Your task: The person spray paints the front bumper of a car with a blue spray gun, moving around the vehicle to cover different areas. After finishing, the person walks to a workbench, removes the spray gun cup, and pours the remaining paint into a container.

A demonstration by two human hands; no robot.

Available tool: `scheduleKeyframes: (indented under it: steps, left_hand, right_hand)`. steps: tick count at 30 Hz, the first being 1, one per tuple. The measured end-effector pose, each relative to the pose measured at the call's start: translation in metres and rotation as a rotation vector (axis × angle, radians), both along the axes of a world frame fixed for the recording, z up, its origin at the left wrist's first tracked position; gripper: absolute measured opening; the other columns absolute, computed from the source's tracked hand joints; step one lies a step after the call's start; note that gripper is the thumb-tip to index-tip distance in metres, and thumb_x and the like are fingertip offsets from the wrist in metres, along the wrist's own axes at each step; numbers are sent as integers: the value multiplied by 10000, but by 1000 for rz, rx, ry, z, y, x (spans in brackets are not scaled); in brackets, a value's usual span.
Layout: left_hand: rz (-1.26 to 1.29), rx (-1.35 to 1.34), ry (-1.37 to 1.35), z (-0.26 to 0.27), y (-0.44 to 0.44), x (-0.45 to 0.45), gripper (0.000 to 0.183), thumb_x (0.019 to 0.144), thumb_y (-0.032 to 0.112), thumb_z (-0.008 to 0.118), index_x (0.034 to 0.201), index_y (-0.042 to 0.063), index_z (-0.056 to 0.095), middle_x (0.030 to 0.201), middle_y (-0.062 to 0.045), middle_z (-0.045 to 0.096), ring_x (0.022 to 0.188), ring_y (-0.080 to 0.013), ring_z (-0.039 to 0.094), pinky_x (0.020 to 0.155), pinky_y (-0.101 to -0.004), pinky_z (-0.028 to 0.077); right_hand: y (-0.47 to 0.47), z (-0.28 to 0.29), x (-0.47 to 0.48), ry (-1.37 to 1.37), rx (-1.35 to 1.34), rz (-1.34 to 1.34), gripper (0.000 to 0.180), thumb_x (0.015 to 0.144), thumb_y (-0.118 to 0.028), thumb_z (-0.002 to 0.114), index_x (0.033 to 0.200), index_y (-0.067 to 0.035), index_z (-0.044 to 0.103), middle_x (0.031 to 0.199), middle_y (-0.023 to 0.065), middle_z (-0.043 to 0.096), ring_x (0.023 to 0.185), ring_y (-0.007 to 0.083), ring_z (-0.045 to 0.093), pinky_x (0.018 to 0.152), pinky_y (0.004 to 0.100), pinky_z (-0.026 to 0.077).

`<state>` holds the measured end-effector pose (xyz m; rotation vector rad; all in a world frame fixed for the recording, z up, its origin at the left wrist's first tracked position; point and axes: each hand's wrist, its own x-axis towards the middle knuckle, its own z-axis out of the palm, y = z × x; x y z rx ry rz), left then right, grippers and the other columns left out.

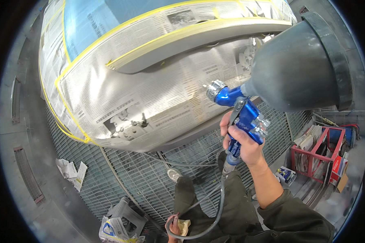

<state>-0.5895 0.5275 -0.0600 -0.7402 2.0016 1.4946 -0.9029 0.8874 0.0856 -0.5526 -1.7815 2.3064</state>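
My right hand (245, 138) grips a blue spray gun (246, 121) with a silver air cap and a large dark grey paint cup (295, 63) on top. Its nozzle points left, over a vehicle body panel masked with newspaper (170, 97) and yellow tape. A bare grey trim strip (176, 45) runs across the newspaper, and blue film lies above. From the gun's handle a grey air hose (221, 200) loops down to my left hand (173, 226), low in the picture. That hand is closed around the hose and a pale yellow cloth (184, 226).
Metal floor grating (194, 152) lies under my feet. At the right stand a red metal rack (316, 155) with papers and a small box (286, 175). A grey plastic stool (126, 215) is at lower left, near crumpled newspaper (71, 173). The hose also runs across the grating.
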Motion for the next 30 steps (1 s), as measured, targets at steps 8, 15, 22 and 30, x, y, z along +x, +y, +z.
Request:
scheduleKeyframes:
  steps: [8, 15, 22, 30]
  left_hand:
    - [-62, -61, 30, 26, 127, -45, 189, 956, 89, 581, 1003, -74, 664, 1062, -208, 712, 963, -253, 678, 877, -364, 517]
    - [-110, -92, 133, 43, 249, -82, 144, 923, 48, 633, 1005, -65, 669, 1039, -199, 732, 943, -239, 707, 850, -339, 541]
    - [-345, -185, 200, 64, 348, -116, 158, 906, 96, 692, 1028, -5, 687, 1008, -173, 733, 884, -283, 734, 783, -341, 548]
    - [-602, -347, 105, 89, 420, -132, 127, 899, 118, 709, 1011, 58, 712, 913, -113, 751, 833, -264, 745, 746, -340, 555]
  right_hand:
    - [143, 6, -4, -21, 34, -3, 259, 865, -145, 643, 1038, 45, 611, 934, 124, 631, 769, 158, 617, 510, 270, 545]
    - [282, 14, -18, -31, 75, -8, 251, 857, -138, 648, 1035, 38, 622, 914, 116, 638, 754, 159, 620, 500, 267, 539]
    - [412, 26, -22, -9, 121, -37, 183, 873, -69, 644, 1025, 28, 677, 948, 101, 693, 771, 141, 647, 519, 265, 548]
    - [520, 68, -27, -190, 362, -203, 201, 889, -97, 606, 1046, 16, 661, 960, 97, 683, 801, 143, 643, 510, 278, 537]
